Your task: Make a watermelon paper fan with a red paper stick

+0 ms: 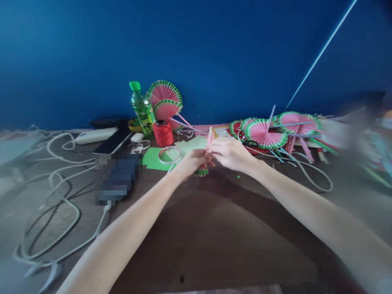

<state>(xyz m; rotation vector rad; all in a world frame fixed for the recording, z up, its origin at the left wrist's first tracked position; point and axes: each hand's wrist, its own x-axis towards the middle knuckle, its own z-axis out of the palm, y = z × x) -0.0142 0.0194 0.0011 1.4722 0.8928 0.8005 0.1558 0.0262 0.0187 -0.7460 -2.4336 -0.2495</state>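
From my remote seat I look down on a dark brown bench (214,237) set against a deep blue wall (214,53), which a pale slanting line crosses at the upper right. On the left, a white cable (80,213) loops over the bench near a pixelated dark device (119,179). Farther back I see a green-capped bottle (141,108), a red spool (163,134) and green paper (151,158); pink-and-green fans (266,132) lie piled at the right.

The pleated paper (202,171) is held over the middle of the bench: pink above, green along its zigzag lower edge, mostly covered by fingers. My left hand (196,160) pinches it from one side, my right hand (229,152) from the other, fingertips meeting.
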